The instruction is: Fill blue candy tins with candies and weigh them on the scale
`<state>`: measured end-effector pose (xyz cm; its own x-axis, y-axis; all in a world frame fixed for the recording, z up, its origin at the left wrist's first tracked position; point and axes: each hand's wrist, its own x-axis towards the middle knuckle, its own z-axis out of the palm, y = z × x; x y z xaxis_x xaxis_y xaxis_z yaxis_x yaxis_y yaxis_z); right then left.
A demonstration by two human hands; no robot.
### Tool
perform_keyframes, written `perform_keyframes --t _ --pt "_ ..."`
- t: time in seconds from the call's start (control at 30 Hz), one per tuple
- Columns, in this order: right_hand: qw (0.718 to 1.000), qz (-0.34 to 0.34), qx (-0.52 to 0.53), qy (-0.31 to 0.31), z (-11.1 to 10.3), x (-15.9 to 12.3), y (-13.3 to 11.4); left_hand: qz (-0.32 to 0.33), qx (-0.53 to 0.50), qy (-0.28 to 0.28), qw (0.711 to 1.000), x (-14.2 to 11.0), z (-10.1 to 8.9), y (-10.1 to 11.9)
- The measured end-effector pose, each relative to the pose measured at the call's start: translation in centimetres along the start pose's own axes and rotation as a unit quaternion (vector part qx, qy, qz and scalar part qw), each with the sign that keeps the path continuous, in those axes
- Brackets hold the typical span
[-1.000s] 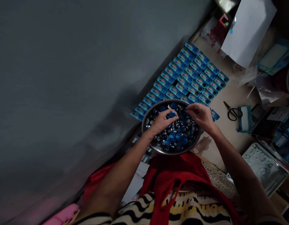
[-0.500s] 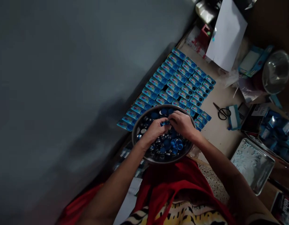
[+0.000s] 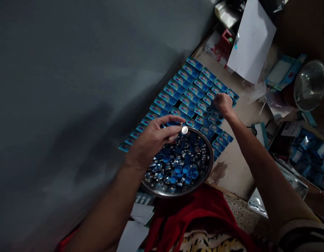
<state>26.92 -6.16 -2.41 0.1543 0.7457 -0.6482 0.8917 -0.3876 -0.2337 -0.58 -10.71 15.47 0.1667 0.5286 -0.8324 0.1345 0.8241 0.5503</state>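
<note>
a small silvery cap (image 3: pixel 184 130) is at the fingertips of my left hand (image 3: pixel 147 141), pinched between thumb and forefinger with its round pale face showing. some blue shows between those fingers as well, but i can't make out what it is. the cap is above the far rim of a round metal bowl (image 3: pixel 174 194) full of loose caps (image 3: pixel 186 170), silvery and blue, with a cluster of blue ones towards me. my right hand (image 3: pixel 224 104) is out past the bowl, over slanting rows of printed blue cards (image 3: pixel 163 103); its fingers are curled in, and i can't tell whether they hold anything. the cards lie on a pale surface (image 3: pixel 231 171), along a grey wall (image 3: pixel 72 70). my right forearm (image 3: pixel 252 157) partly covers a metal tray (image 3: pixel 259 203). further right are a pile of blue packs (image 3: pixel 307 150) and a clear bowl (image 3: pixel 310 85); a white sheet (image 3: pixel 252 42) is at the far end. nearest my body is red cloth (image 3: pixel 174 217).
</note>
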Motion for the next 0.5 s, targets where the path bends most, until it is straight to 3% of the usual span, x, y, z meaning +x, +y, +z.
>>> perform_keyframes --t 0.13,0.27,0.37,0.43,0.5 --pt "0.998 0.01 -0.038 -0.054 -0.2 1.9 -0.1 0.073 -0.01 -0.012 0.997 6.9 0.7 1.6" --pt "0.997 0.006 -0.036 -0.074 -1.2 2.9 0.4 -0.03 -0.1 -0.057 0.993 12.4 1.5 2.2" --pt "0.997 -0.022 -0.018 -0.065 -1.7 1.3 0.0 -0.134 -0.165 -0.044 0.976 13.7 2.5 3.0" --pt "0.995 -0.088 0.044 -0.023 -1.7 -0.7 -0.6 -0.167 -0.202 -0.02 0.965 13.7 3.3 3.3" --pt "0.972 -0.183 0.144 0.014 -1.3 -3.0 -1.3 -0.182 -0.235 -0.01 0.955 13.6 4.2 3.3"
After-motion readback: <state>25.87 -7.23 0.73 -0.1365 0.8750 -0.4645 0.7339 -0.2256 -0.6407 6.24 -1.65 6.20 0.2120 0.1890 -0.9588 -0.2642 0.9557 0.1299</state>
